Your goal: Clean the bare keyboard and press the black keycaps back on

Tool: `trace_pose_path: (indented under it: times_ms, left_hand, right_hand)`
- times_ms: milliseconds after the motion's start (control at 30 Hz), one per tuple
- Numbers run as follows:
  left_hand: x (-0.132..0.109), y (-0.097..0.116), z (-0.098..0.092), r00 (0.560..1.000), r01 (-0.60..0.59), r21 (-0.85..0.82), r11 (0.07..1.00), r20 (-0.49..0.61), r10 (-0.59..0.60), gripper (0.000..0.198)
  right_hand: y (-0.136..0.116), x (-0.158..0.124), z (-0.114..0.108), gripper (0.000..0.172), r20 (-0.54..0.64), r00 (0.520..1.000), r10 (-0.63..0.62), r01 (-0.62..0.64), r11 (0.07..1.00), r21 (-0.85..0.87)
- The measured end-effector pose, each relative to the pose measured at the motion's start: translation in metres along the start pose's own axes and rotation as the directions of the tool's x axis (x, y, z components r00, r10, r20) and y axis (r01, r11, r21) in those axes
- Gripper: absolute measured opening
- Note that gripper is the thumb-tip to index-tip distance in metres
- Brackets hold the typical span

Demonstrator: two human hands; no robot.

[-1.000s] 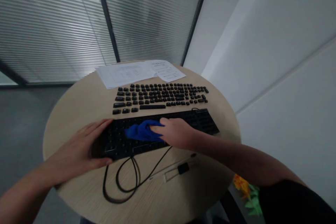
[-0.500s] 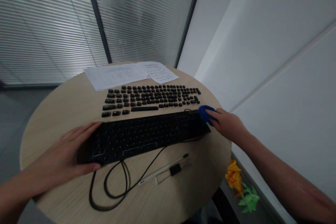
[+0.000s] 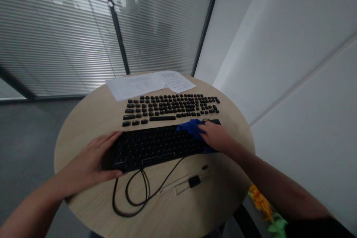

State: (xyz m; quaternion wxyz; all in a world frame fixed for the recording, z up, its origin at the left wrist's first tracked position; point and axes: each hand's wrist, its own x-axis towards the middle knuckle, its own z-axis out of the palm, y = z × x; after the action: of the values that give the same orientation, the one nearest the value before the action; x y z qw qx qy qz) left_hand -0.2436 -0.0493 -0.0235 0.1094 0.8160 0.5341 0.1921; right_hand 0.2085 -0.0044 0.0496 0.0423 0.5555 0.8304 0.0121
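right grip (image 3: 216,137) is closed over a blue cloth (image 3: 192,126), pressing it down on the far right part of the black keyboard base (image 3: 156,147). that base lies stripped of its caps across the middle of the round wooden table (image 3: 89,115). left grip (image 3: 92,160) is open, with fingers laid flat along the base's left end and the thumb on its near edge. just beyond the base, the loose black keycaps (image 3: 170,106) sit in rows on the table, close to it but apart. white papers (image 3: 145,83) lie behind them at the far edge. on the near side, a black cable (image 3: 134,193) curls away from the base in loops, and a slim clear tool (image 3: 185,184) with a black part lies just beside it.
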Motion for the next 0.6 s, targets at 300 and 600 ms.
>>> trace_pose_path:
  times_ms: [300,600]
  left_hand:
    - [0.004,0.026,-0.014,0.997,0.072,-0.048,0.996,0.043,-0.070,0.110]
    - [0.012,0.070,-0.027,0.884,0.458,-0.103,0.883,-0.056,-0.464,0.079]
  right_hand:
    - [0.126,-0.051,0.028,0.043,-0.122,0.906,0.405,-0.384,0.908,0.166]
    - [0.124,-0.032,0.064,0.045,-0.214,0.837,0.503,-0.320,0.769,0.554]
